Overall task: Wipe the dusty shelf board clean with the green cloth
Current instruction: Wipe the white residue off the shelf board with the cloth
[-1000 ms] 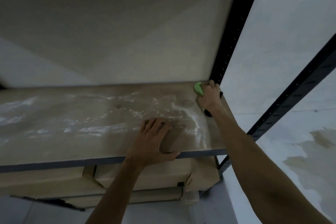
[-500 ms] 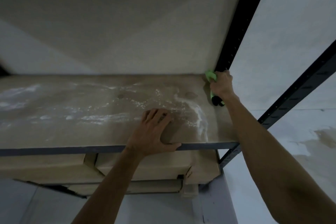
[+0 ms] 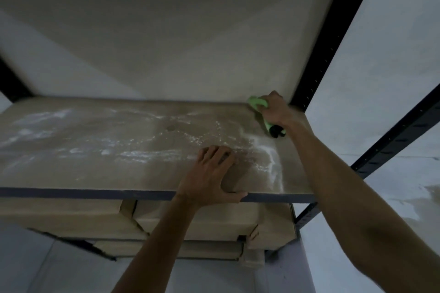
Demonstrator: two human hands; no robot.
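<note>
A wide wooden shelf board (image 3: pixel 95 169) carries white dust streaks across its left and middle parts. My right hand (image 3: pixel 276 109) grips the green cloth (image 3: pixel 256 102) at the board's far right corner, pressed against the back wall. A green strip with a black end (image 3: pixel 276 131) pokes out below that hand. My left hand (image 3: pixel 212 173) rests on the board near its front edge, fingers curled loosely on top and the thumb hooked over the dark metal rim.
Black perforated rack uprights (image 3: pixel 319 54) rise at the right, with another (image 3: pixel 392 135) nearer me. Cardboard boxes (image 3: pixel 195 219) fill the shelf below. A pale wall stands behind the board, and a stained floor (image 3: pixel 423 202) lies to the right.
My right hand has slid the cloth farther back into the far right corner by the upright. The left hand has stayed in place on the front edge.
</note>
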